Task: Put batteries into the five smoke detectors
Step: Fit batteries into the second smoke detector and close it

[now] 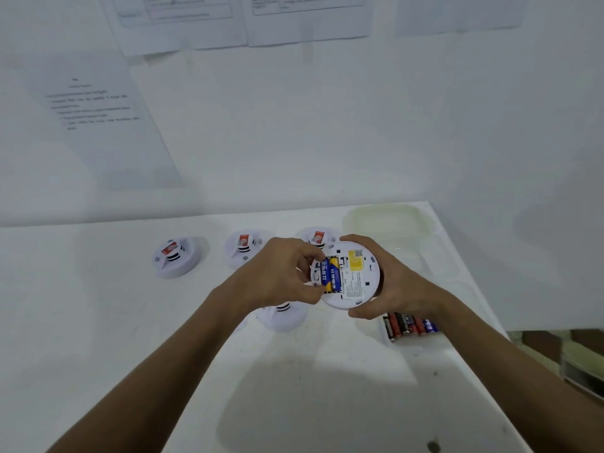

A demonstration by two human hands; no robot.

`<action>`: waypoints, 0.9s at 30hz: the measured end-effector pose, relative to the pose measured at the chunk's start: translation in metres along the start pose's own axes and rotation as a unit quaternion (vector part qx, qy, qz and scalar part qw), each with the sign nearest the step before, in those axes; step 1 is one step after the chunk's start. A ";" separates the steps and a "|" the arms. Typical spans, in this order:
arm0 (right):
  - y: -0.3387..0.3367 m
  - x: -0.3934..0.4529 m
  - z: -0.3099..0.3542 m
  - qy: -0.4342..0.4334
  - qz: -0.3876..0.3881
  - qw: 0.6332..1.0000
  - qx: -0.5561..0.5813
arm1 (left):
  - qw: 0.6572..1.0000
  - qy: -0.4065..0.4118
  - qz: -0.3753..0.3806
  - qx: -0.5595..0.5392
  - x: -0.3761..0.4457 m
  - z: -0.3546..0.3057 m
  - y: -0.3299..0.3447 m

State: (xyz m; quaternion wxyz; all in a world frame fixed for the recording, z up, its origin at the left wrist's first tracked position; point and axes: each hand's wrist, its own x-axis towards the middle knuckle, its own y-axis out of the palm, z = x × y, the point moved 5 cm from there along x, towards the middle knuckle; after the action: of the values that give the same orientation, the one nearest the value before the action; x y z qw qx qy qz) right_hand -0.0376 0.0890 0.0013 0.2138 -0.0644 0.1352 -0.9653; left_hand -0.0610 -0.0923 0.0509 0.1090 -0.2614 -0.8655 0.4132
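The left hand (pixel 287 273) pinches the batteries (pixel 330 276) in the upturned smoke detector (pixel 346 276), which the right hand (pixel 385 282) cups above the worktop (pixel 130 322). Their long axis runs towards the person. Spare batteries (pixel 410 325) lie just under the right wrist, possibly in a clear tray.

The desk (pixel 98 322) lies bare along its left and near edges; three smoke detectors (pixel 176 256) line the far edge; a clear tray (pixel 392 223) fills the far right corner; batteries (pixel 408 325) crowd the right edge.
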 end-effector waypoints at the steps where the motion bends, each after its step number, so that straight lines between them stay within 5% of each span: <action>1: -0.003 -0.002 -0.002 0.004 0.000 1.000 0.002 | 1.000 0.000 0.003 0.004 0.002 -0.003 0.002; 27: 0.015 0.005 0.002 -0.045 -0.049 0.997 -0.032 | 0.968 0.048 0.023 0.246 -0.009 -0.021 0.006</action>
State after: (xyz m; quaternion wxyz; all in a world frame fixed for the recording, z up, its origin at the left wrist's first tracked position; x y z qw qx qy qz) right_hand -0.0354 0.0737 -0.0003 0.1703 -0.1209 0.1530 -0.9659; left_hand -0.0423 -0.0803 0.0602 0.2020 -0.2662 -0.7248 0.6025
